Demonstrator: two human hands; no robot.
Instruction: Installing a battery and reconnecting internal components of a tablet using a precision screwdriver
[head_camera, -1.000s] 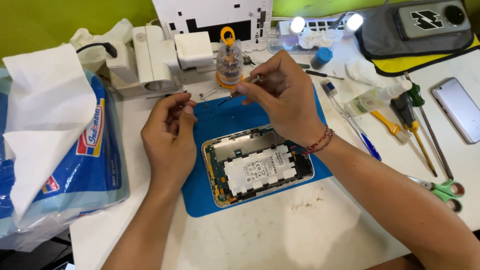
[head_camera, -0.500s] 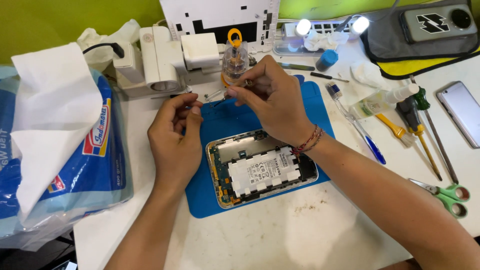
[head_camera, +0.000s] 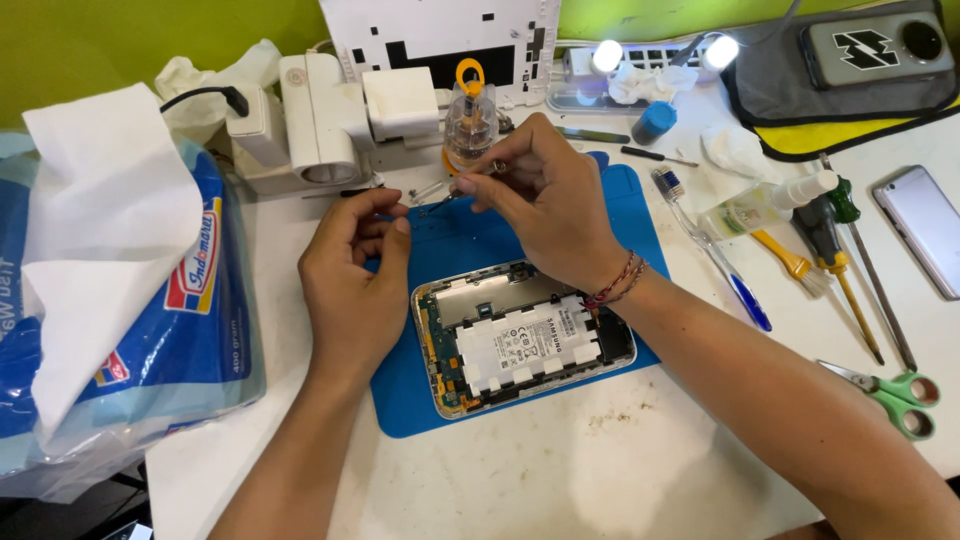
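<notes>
Pinched between the closed fingertips of the left hand (head_camera: 352, 268) and right hand (head_camera: 545, 205) above the far edge of the blue mat (head_camera: 625, 225), the small metal part (head_camera: 440, 203) could be dropped into the opened tablet (head_camera: 525, 338) if either grip slackened.

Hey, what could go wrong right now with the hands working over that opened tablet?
The right hand and left hand pinch small tweezers just above the opened tablet. A slip might drop whatever tiny part they handle onto the bare battery or circuit board, or off the blue mat. The small bottle stands right by the right hand's knuckles and could be knocked over.
</notes>
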